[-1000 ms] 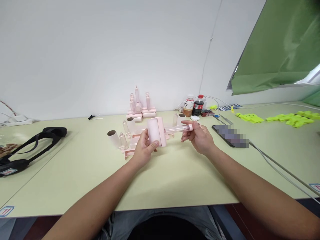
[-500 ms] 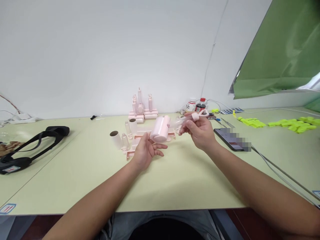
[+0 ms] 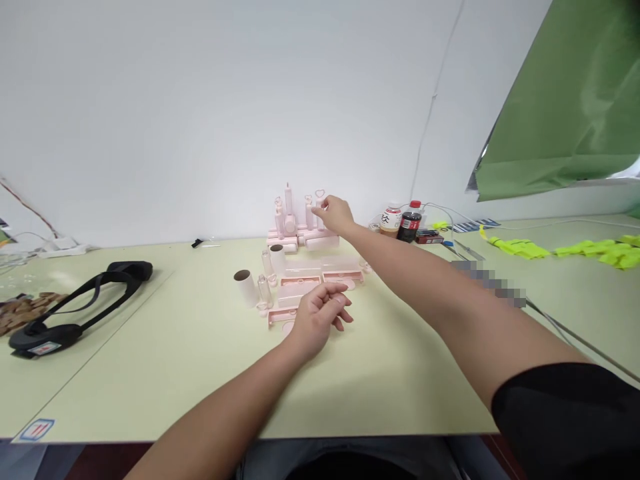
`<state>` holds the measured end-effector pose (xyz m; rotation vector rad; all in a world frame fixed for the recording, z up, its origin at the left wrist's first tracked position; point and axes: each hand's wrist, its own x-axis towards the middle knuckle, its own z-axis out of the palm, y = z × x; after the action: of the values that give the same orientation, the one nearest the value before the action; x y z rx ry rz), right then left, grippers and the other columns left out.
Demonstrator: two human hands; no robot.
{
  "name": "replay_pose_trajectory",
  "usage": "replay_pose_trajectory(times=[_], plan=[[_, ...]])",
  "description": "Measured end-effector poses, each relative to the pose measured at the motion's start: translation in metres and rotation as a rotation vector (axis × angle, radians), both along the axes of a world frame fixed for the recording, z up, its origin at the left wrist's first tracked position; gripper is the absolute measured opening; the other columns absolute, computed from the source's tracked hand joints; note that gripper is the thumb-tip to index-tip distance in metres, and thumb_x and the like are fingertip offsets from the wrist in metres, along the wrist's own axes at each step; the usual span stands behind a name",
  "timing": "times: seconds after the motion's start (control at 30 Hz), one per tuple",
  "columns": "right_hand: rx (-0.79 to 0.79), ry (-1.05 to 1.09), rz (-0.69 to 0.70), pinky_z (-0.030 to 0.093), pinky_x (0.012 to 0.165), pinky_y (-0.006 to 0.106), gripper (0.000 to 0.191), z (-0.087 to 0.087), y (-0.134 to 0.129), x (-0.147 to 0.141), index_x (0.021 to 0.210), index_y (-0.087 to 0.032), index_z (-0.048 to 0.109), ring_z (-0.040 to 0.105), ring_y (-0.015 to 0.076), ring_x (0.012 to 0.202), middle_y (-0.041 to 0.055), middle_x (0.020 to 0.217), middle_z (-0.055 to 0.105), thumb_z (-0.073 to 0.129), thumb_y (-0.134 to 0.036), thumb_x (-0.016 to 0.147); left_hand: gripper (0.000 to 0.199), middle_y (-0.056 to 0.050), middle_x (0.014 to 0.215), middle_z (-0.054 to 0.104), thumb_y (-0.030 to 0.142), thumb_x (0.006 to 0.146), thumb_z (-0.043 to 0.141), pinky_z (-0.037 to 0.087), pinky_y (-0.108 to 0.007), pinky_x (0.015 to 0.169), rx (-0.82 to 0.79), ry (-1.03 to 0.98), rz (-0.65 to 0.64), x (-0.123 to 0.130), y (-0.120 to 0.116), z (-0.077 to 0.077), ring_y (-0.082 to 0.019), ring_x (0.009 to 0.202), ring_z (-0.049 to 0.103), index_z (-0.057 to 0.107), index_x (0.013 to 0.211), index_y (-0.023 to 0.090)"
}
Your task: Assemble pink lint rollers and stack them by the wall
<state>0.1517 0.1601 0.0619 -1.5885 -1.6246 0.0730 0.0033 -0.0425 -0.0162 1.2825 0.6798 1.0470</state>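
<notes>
On my left, black headgear (image 3: 117, 280) lies on the table (image 3: 175, 380) beside brown pieces (image 3: 30, 312) in a clear bag, with a white power strip (image 3: 63, 247) behind them near the wall (image 3: 200, 120). Off to my right, a red-capped bottle of dark drink (image 3: 410, 223) stands just beside a white-capped bottle (image 3: 391, 220), and a small dark red box (image 3: 429, 237) lies next to them. Farther right I see bright yellow strips (image 3: 520, 247), a phone (image 3: 493, 281), blurred over in part, and a green sheet (image 3: 565, 113) hanging above.
</notes>
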Motion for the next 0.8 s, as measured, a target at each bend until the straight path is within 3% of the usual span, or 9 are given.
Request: replay_pose_trajectory(times=[0.2, 0.37, 0.8], plan=[[-0.099, 0.024, -0.048, 0.034, 0.063, 0.027, 0.023, -0.027, 0.032, -0.007, 0.08, -0.017, 0.054, 0.053, 0.0169, 0.073, 0.0075, 0.085, 0.064, 0.064, -0.039, 0.081, 0.028, -0.003, 0.081, 0.06, 0.035, 0.075, 0.066, 0.045, -0.024, 0.051, 0.016, 0.069, -0.027, 0.004, -0.006, -0.004, -0.014, 0.063, 0.062, 0.064, 0.096, 0.016], [-0.133, 0.055, -0.064, 0.036, 0.063, 0.026, 0.023, -0.038, 0.046, -0.013, 0.078, -0.018, 0.052, 0.055, 0.0166, 0.074, 0.007, 0.085, 0.064, 0.063, -0.038, 0.083, 0.024, -0.002, 0.079, 0.06, 0.033, 0.077, 0.064, 0.045, -0.023, 0.052, 0.015, 0.11, -0.043, 0.006, -0.009, -0.007, -0.013, 0.064, 0.062, 0.064, 0.095, 0.016], [-0.251, 0.095, 0.004, 0.046, 0.058, 0.024, 0.025, -0.035, 0.049, -0.017, 0.091, -0.015, 0.056, 0.065, 0.0164, 0.068, 0.0098, 0.089, 0.066, 0.059, -0.039, 0.086, 0.018, 0.002, 0.066, 0.055, 0.027, 0.075, 0.065, 0.046, -0.023, 0.056, -0.004, 0.18, -0.148, 0.013, -0.015, -0.012, -0.01, 0.059, 0.057, 0.064, 0.088, 0.015]])
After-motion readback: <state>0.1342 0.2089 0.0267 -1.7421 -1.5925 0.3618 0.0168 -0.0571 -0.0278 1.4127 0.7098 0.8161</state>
